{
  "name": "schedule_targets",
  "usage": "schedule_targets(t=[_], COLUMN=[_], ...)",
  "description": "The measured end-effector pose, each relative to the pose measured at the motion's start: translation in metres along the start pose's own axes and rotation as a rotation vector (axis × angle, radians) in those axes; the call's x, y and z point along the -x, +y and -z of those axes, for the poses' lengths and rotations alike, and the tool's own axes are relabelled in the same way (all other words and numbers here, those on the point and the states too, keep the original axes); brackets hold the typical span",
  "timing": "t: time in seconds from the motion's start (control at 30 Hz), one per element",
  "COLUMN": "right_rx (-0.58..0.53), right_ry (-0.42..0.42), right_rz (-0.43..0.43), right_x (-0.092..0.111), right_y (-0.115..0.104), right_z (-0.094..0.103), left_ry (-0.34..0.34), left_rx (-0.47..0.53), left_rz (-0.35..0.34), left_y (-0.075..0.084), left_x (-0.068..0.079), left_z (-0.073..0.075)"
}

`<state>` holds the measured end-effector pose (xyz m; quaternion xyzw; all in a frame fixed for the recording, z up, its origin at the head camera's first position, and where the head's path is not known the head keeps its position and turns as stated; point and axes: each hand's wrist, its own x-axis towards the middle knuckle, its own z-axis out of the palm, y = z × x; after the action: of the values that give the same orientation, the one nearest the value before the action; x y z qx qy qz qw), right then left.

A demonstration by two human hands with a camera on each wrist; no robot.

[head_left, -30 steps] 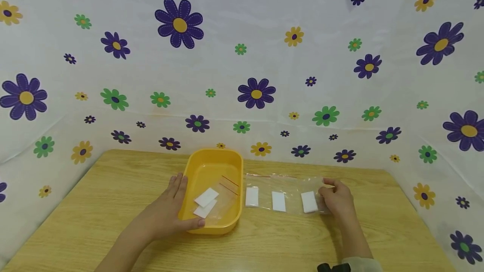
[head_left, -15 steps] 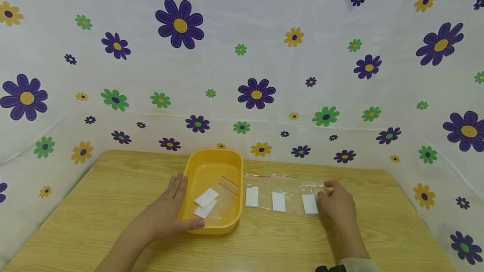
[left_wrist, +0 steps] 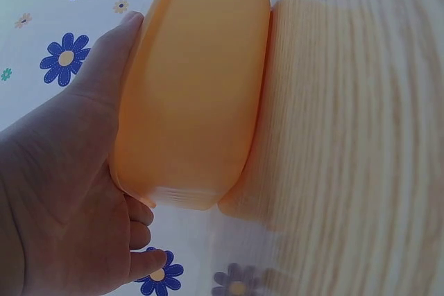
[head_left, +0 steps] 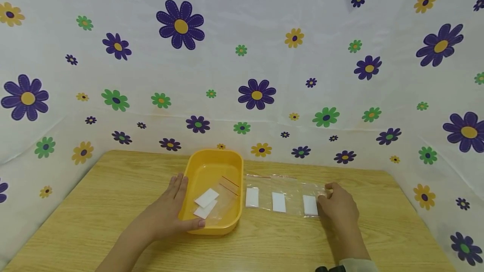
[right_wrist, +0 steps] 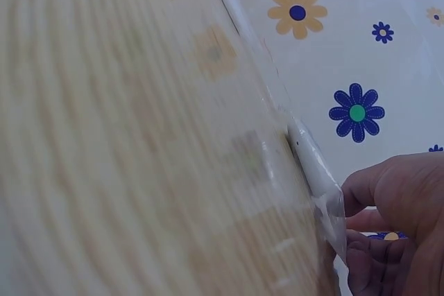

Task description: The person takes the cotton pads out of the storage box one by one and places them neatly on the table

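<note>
My left hand (head_left: 168, 209) holds the near left corner of a yellow plastic tub (head_left: 213, 158), thumb over the front rim and fingers along the left side. Inside the tub lie clear zip bags with two white rectangular pieces (head_left: 206, 198). To its right, three clear bags lie in a row, overlapping in the head view, each with a white piece: a left one (head_left: 252, 197), a middle one (head_left: 279, 202) and a right one. My right hand (head_left: 338, 207) pinches the right edge of the rightmost zip bag (head_left: 310, 205); its fingertips partly hide that edge.
The wooden table (head_left: 264, 242) runs up to a white cloth backdrop (head_left: 211, 66) printed with purple, yellow and green flowers. A dark object (head_left: 330, 268) sits by the right sleeve (head_left: 359, 265) at the bottom edge.
My right hand has shifted slightly down with the rightmost bag, whose white piece has moved slightly right and now lies straighter. The left hand and tub have stayed in place.
</note>
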<state>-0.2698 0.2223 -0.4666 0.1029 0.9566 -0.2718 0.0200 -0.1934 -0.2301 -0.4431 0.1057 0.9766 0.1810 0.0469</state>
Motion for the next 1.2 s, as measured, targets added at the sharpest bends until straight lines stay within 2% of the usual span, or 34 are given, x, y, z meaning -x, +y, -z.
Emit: schedule_targets(t=[0.3,0.53,0.7,0.8,0.9,1.1,1.2], right_rx=[0.006,-0.011,-0.062,-0.138,-0.27,-0.635,-0.765], right_ry=[-0.01,0.019,0.057,0.072,0.055,-0.112,-0.204], right_rz=[-0.013,0.002,0.06,0.12,0.151,0.158,0.159], right_x=[0.001,0.003,0.006,0.008,0.01,0.021,0.028], right_y=[0.0,-0.006,-0.015,-0.022,-0.032,-0.059,-0.074], right_z=[0.003,0.006,0.008,0.009,0.008,0.004,0.002], left_ry=[-0.009,-0.009,-0.012,-0.016,-0.013,-0.009,-0.017], left_rx=[0.008,0.011,0.003,0.008,0.013,0.014,0.015], left_rz=[0.01,0.012,0.017,0.02,0.02,0.013,0.02], left_y=[0.001,0.002,0.002,0.001,0.001,-0.001,-0.002], left_x=[0.001,0.001,0.0,0.001,0.002,0.001,0.001], left_z=[0.002,0.002,0.002,0.002,0.002,0.0,0.0])
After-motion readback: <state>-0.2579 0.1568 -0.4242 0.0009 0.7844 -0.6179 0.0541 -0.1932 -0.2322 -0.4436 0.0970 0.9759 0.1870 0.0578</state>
